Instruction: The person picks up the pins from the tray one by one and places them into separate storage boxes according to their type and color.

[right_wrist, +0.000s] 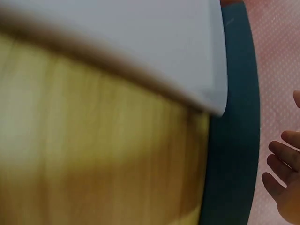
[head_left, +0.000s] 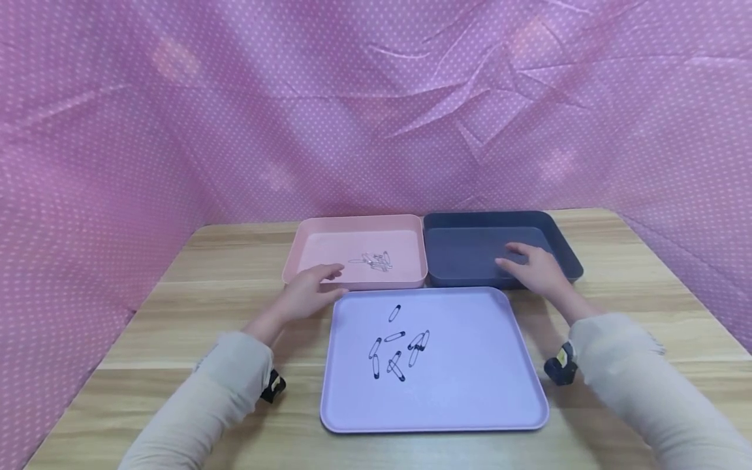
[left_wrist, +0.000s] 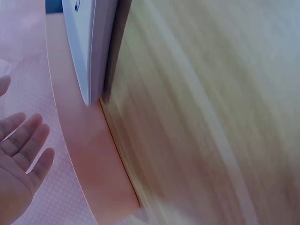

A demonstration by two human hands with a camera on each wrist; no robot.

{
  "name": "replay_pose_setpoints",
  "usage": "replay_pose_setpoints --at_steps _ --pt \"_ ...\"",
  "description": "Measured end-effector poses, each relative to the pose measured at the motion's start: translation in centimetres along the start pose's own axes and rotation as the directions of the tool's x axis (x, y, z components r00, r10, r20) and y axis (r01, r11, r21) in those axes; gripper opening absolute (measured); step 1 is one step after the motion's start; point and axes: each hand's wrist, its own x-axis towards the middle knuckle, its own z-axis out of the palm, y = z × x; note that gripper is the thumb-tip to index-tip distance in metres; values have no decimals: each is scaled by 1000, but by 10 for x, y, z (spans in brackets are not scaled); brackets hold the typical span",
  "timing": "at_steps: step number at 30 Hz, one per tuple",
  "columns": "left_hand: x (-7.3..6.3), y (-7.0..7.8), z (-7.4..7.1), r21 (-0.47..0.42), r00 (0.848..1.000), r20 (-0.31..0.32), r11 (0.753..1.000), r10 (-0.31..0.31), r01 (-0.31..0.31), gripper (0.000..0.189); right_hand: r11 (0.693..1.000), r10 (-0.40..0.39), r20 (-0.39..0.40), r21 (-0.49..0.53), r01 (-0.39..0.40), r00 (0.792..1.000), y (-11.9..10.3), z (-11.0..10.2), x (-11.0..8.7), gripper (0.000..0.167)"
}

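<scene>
Several safety pins with black heads lie scattered over the left half of a lavender tray. A small pile of silvery pins sits in the pink tray behind it. My left hand hovers by the front left of the pink tray, fingers loosely bent and holding nothing. Over the front right of the dark blue tray is my right hand, thumb and fingers apart with nothing between them. Both wrist views show the left hand and right hand with spread fingers.
The trays stand on a wooden table, the pink and dark blue ones side by side along the back. A pink dotted cloth hangs behind and at the sides. Each wrist carries a small black camera.
</scene>
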Motion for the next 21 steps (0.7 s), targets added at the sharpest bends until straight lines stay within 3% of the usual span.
replay_pose_setpoints --at_steps 5,10,16,21 --pt "-2 12 9 -26 997 76 1000 4 -2 51 998 6 22 -62 -5 1000 17 -3 -2 75" --pt "-1 18 19 6 991 130 1000 25 -27 48 994 -27 1 -108 27 1000 29 -6 -5 76" --pt "6 24 31 51 980 199 998 28 -39 50 984 -61 -37 -170 54 997 42 -12 -6 77" --pt "13 31 38 82 965 263 996 23 -46 53 974 -57 -18 -221 52 998 52 -13 -6 81"
